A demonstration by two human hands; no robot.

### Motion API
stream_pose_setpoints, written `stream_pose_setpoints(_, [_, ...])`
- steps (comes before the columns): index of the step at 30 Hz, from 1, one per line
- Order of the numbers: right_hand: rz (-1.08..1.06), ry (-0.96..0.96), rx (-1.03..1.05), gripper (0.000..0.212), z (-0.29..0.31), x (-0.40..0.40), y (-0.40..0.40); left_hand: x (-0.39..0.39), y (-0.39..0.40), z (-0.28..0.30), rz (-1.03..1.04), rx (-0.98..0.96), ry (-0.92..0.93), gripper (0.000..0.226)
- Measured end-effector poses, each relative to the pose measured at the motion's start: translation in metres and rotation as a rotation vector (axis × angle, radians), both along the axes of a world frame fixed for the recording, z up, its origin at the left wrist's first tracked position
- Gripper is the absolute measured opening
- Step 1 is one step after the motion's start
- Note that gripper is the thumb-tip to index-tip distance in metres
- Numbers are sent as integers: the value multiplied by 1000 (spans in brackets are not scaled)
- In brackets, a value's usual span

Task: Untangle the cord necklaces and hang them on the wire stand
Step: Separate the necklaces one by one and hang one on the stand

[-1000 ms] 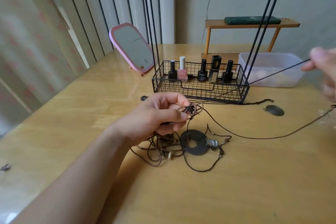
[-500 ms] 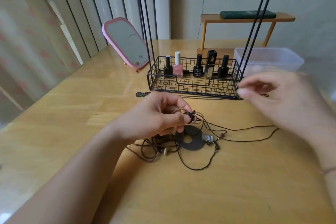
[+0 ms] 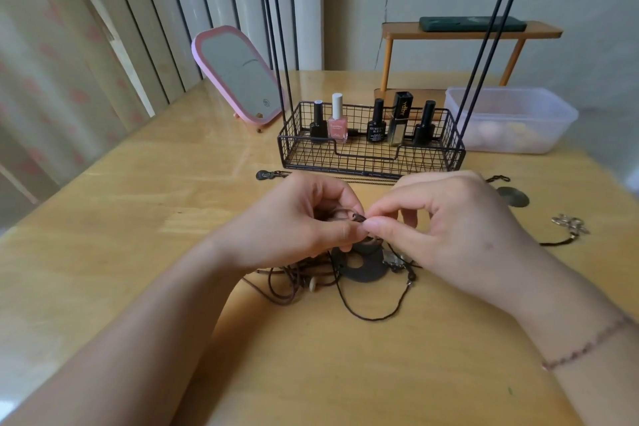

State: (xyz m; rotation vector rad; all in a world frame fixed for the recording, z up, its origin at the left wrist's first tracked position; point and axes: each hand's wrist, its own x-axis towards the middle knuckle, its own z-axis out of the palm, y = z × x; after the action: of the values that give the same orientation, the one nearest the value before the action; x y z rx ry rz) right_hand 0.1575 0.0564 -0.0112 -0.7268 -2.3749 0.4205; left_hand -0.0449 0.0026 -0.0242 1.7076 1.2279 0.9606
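A tangle of dark brown cord necklaces lies on the wooden table, with a black ring pendant and a small white bead among the loops. My left hand holds a knotted bunch of cord just above the pile. My right hand pinches the same knot from the right, fingertip to fingertip with the left. The black wire stand rises behind the hands; its basket base holds nail polish bottles, and its hooks are cut off by the top edge.
A pink-framed mirror leans at the back left. A clear plastic box and a small wooden shelf stand at the back right. A dark disc pendant, a metal clasp on a cord and a chain lie near the stand.
My right hand let go of a long cord it held out to the right and came in to the knot in my left hand. The left hand has hardly moved.
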Motion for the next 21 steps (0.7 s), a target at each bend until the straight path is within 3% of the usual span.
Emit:
stream_pose_setpoints(7, [-29,-66,-20,12,-2,1,0,2,1,-1,-12,8,39,7])
stream_pose_setpoints(14, [22,19,-250,11,2,1,-2,0,-1,3,-69,-15,-73,10])
stream_pose_setpoints(18, [-40,32,-42,8,-3,-2,-4,0,-2,5,-91,-57,-144,8])
stream_pose_setpoints(21, [26,208,80,16,-1,-3,-7,0,-2,4,-58,-53,-180,11])
